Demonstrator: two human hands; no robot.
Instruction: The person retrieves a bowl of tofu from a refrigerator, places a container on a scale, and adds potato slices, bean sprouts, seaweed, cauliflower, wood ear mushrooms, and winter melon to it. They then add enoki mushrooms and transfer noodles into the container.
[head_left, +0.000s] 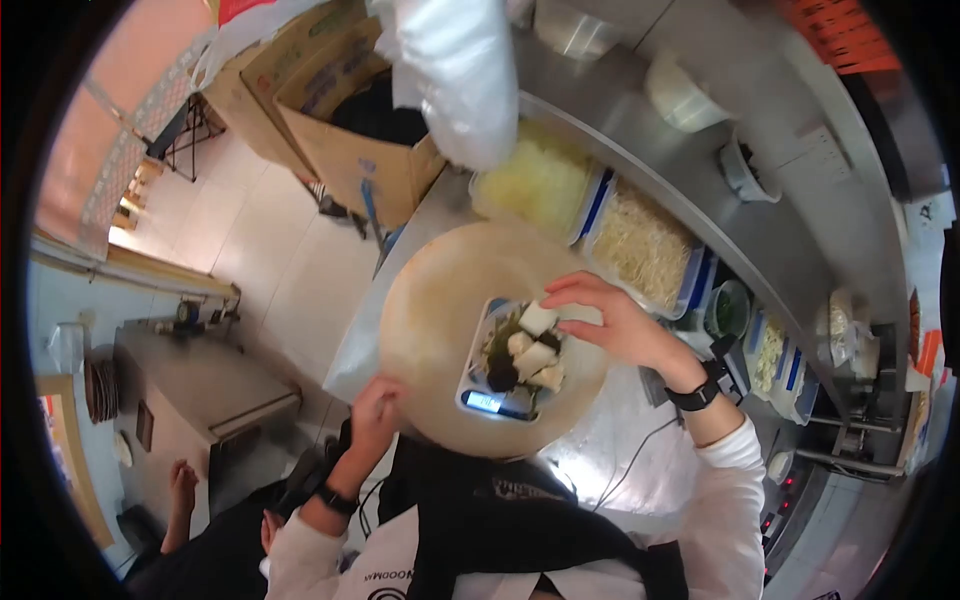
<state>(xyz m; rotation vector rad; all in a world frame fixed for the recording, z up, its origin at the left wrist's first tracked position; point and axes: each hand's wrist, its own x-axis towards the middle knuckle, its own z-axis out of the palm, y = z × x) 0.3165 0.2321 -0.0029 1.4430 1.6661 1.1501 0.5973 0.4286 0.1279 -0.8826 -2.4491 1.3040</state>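
Observation:
A round wooden board (430, 290) lies on the metal counter, and on it stands a small white scale (466, 402) with a lit display. Pale chunks, a white block (538, 318) and dark pieces (502, 376) are heaped on the scale. My right hand (600, 315) is at the right side of the heap, thumb and fingers apart around the side of the white block; whether they touch it is unclear. At the board's left edge, my left hand (377, 405) has its fingers curled together, and anything inside them is too small to make out.
Beyond the board are tubs of yellowish shreds (540, 180) and pale sprouts (640, 240). A white plastic bag (450, 80) hangs above, near cardboard boxes (370, 180). Another person's hand (182, 488) shows at lower left. A black cable (640, 448) crosses the counter at right.

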